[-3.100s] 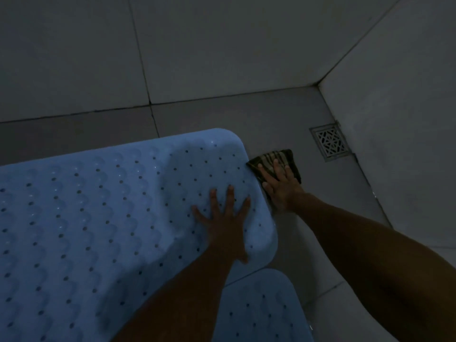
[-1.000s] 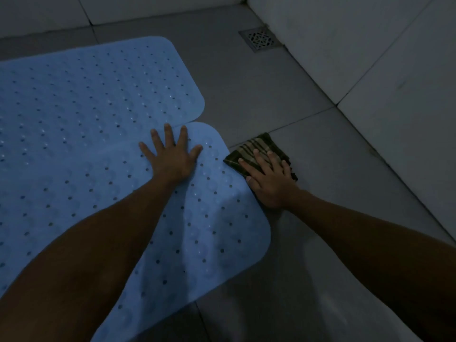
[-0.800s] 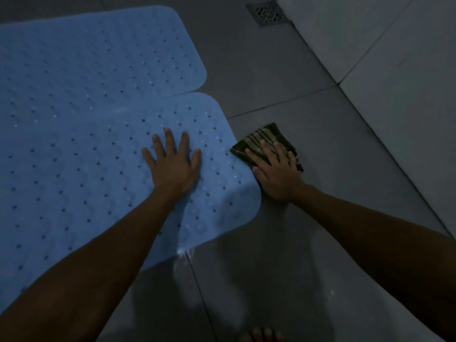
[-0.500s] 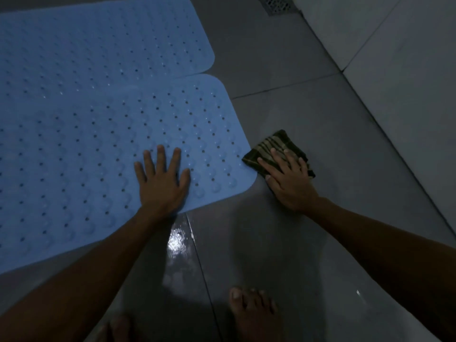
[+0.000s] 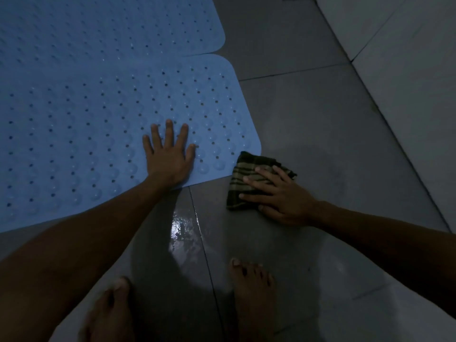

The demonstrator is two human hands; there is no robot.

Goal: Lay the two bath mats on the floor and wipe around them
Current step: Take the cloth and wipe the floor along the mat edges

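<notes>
Striped cloth, centre-right, flattened under open right hand just below near mat corner, near edge running lower-left; left hand splayed on mat.

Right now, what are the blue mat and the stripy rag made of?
Blue mat: looks like soft rubber or plastic, with rows of holes and round bumps. Stripy rag: woven cloth, folded, with frayed edges. Floor: glossy grey tile, shining where it looks wet.
</notes>
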